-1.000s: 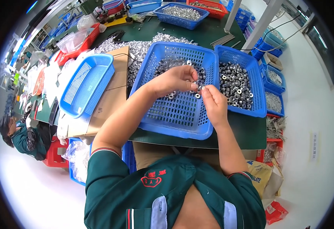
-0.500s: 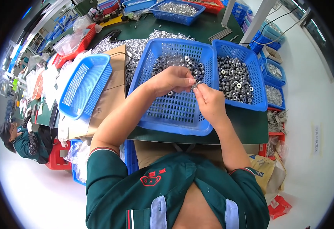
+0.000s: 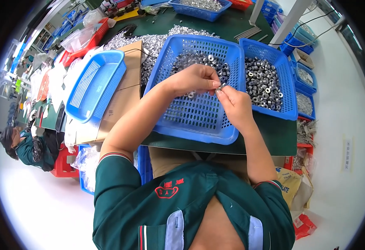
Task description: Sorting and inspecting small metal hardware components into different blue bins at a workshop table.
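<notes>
Fingers (image 3: 211,84) pinch a small metal part (image 3: 221,87), direction and long axis indistinct.

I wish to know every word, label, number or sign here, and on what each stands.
Wording is not copied out here.
Dark green cloth shirt: red embroidered characters above a red lettered badge.
Yellow bulky sack: dark printed letters, partly hidden.
Pale rectangular sign on white surface: characters too small to read.
Red crumpled bag: print too blurred.
</notes>
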A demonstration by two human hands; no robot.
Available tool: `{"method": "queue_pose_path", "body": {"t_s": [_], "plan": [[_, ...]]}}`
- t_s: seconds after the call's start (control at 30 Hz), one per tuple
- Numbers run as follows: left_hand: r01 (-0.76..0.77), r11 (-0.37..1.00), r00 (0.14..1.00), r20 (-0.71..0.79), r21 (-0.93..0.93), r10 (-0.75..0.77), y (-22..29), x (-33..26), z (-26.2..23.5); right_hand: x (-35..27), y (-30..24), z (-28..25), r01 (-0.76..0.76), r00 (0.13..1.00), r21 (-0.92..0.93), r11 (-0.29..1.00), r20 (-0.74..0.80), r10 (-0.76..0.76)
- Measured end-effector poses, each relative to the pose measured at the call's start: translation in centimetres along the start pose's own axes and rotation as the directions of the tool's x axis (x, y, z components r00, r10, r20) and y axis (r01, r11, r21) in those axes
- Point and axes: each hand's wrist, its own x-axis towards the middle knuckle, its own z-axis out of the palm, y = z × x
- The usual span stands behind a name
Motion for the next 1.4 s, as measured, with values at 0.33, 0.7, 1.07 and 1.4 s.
{"method": "queue_pose_path", "body": {"t_s": [0.33, 0.7, 1.07, 1.4], "plan": [[0.133, 0.94, 0.984, -0.073, -0.315, -0.163, -1.8, 1.6, -1.7, -0.6, 0.7, 0.3, -0.162, 0.98, 0.394, 0.905, -0.042, 0.194], [0.298, 0.253, 0.942, -0.327, 0.921, 0.081, -6.8, 4.2, 1.3, -0.7, 1.1, 0.5, -0.116, 0.988, 0.377, 0.919, -0.055, 0.147], [0.131, 0.437, 0.991, -0.129, 0.89, -0.033, -7.1, 3.8, -0.6, -0.6, 0.4, 0.4, -0.069, 0.99, 0.351, 0.934, -0.088, 0.107], [0.138, 0.919, 0.99, 0.068, -0.37, -0.121, -0.7, 0.8, -0.8, -0.7, 0.1, 0.0, -0.115, 0.986, 0.328, 0.938, -0.08, 0.149]]}}
